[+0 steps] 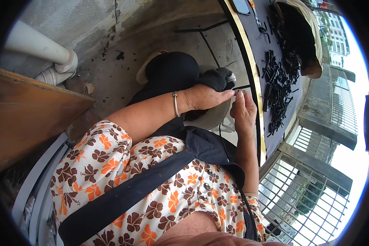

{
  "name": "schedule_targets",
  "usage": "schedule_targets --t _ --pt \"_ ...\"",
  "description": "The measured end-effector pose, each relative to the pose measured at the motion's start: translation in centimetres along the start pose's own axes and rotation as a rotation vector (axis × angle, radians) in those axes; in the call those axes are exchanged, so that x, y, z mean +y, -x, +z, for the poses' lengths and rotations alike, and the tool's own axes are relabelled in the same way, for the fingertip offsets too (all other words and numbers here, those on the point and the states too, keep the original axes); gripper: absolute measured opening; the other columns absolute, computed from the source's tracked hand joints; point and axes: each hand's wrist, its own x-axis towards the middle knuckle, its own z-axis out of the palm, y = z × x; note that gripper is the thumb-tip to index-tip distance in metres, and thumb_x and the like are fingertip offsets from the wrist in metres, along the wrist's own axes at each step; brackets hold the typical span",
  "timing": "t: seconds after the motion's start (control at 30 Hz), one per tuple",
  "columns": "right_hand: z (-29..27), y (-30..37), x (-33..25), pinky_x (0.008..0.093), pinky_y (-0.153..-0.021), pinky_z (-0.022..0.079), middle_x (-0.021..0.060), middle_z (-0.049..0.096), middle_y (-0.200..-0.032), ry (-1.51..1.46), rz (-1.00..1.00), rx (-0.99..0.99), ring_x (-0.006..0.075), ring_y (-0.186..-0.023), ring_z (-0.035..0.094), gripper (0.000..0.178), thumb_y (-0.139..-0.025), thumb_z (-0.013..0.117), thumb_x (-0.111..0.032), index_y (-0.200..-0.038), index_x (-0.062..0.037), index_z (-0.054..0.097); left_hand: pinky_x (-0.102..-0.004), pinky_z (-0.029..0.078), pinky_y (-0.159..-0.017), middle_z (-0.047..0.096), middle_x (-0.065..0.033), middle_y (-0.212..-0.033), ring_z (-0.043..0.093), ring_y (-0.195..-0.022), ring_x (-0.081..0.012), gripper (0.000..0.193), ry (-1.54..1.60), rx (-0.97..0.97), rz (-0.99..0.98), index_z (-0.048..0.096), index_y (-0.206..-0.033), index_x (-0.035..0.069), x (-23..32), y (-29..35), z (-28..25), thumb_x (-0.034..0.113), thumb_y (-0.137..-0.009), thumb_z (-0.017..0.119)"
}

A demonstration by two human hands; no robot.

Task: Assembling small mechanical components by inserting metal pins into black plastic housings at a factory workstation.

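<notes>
Your left hand (209,97) and right hand (244,110) meet near the middle of the frame, above a pale round container (224,110). Your right thumb and fingers are drawn together in a pinch, touching or almost touching your left thumb; you cannot tell what, if anything, lies between them, nor how your left fingers are set. Just right of them, small black pieces (278,96) lie heaped on the grey, gold-edged desk (258,43), in the right part of the frame. A phone (241,6) sits at its top end.
</notes>
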Motion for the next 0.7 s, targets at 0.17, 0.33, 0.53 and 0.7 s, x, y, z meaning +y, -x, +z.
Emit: schedule_targets --t 0.17,0.33,0.53,0.7 --pt "-1.8 0.6 1.7 0.0197 -0.063 0.042 0.0032 0.062 -0.081 0.171 -0.064 -0.128 0.0068 -0.071 0.055 0.019 -0.084 0.062 -0.009 -0.099 0.0021 0.060 -0.0340 0.046 -0.075 0.060 -0.0157 -0.094 0.059 -0.085 -0.0247 0.028 0.500 -0.063 -0.210 0.051 -0.108 -0.002 -0.3 -0.2 0.0 0.013 -0.085 0.057" --pt "-2.1 0.9 -0.6 0.0209 -0.059 0.045 0.0071 0.063 -0.074 0.408 -0.453 0.054 0.0073 -0.064 0.056 0.011 -0.078 0.064 0.001 -0.089 -0.0001 0.064 -0.0297 0.046 -0.076 0.060 -0.0108 -0.090 0.056 -0.081 -0.0164 0.024 0.323 -0.062 -0.087 0.052 -0.106 -0.001 -0.8 -0.2 0.7 0.010 -0.086 0.052" --pt "-1.0 0.0 0.5 0.0156 -0.048 0.028 -0.0092 0.045 -0.068 -0.071 -0.157 -0.056 -0.0012 -0.055 0.035 0.014 -0.085 0.062 -0.006 -0.095 -0.0062 0.053 -0.0299 0.045 -0.075 0.059 -0.0093 -0.087 0.054 -0.079 -0.0162 0.021 0.384 -0.320 -0.098 0.053 -0.101 -0.001 0.1 -0.3 0.0 0.008 -0.082 0.050" --pt "-1.3 0.4 0.4 0.0218 -0.053 0.035 -0.0040 0.046 -0.067 0.170 -0.081 -0.116 0.0031 -0.063 0.040 0.023 -0.091 0.054 -0.022 -0.078 -0.0032 0.053 -0.0291 0.043 -0.061 0.053 -0.0044 -0.074 0.048 -0.068 -0.0126 0.006 0.296 -0.124 0.079 0.051 -0.088 0.002 -0.4 0.0 0.6 0.008 -0.085 0.050"
